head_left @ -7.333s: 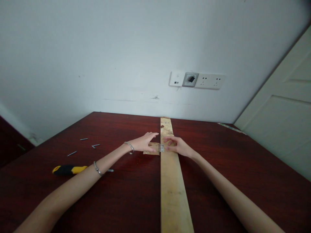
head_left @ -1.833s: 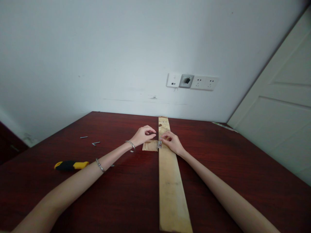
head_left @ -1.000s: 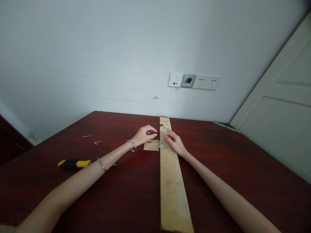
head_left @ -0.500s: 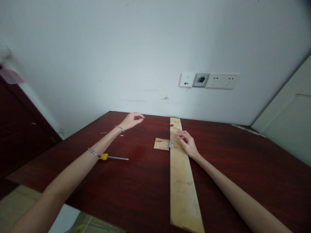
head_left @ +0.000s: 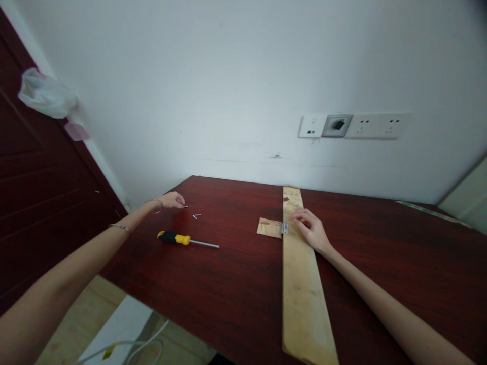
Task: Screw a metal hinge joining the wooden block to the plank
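Note:
At the table's left edge, my left hand (head_left: 175, 199) is closed in a pinch on a small screw (head_left: 185, 207). More loose screws (head_left: 197, 216) lie just to its right, and a yellow and black screwdriver (head_left: 182, 239) lies nearer me. My right hand (head_left: 312, 230) rests over a long wooden board (head_left: 304, 289), thumb and fingertips drawn together; what they hold, if anything, is too small to make out. Beside those fingertips, a small metal hinge (head_left: 284, 227) joins the board's left edge to a short wooden piece (head_left: 269, 227).
The dark red table (head_left: 236, 294) meets a white wall with a row of sockets (head_left: 355, 125). A thin strip (head_left: 433, 214) lies at the back right. Left of the table are a dark red door (head_left: 41, 167) with a plastic bag (head_left: 47, 94), and a white cable (head_left: 146, 342) below.
My left hand has moved left and down to the screws and pinched one. My right hand stays at the board by the hinge. The view has turned left, uncovering the whole screwdriver.

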A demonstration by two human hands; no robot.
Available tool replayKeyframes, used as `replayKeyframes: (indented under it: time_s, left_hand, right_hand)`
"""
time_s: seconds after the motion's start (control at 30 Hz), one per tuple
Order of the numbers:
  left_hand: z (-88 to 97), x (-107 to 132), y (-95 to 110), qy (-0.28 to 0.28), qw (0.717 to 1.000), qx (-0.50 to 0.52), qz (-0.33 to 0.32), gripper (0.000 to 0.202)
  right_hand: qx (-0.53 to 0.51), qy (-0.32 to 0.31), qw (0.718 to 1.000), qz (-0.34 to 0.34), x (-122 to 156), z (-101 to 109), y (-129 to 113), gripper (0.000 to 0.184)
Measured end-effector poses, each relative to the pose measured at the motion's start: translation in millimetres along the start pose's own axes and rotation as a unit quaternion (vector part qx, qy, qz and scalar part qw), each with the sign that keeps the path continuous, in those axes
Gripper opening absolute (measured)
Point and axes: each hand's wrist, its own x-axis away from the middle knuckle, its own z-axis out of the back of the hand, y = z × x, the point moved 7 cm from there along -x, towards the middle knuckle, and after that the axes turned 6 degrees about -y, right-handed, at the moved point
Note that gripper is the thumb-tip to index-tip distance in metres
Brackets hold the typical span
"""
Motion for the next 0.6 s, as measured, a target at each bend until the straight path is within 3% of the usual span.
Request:
replayKeyframes:
  time_s: [0.1,0.27,0.6]
  left_hand:
    - [-4.5,-4.3,-5.0,0.030,0.999,-0.040,-0.002,0.034]
    - [-6.9,-12.6,5.1,0.061,0.994,-0.091,-0.027,0.024]
    - [-7.9,-22.4,13.8,0.060,0.991,-0.115,-0.034,0.007]
  right_hand:
    - [0.002,-0.001,1.000,0.000,0.2,-0.4,-0.1,0.014]
    - [0.005,0.012,1.000,-0.001,0.1,0.4,-3.4,0.014]
    - [0.001,0.019,1.000,-0.007,-0.9,0.6,-4.8,0.013]
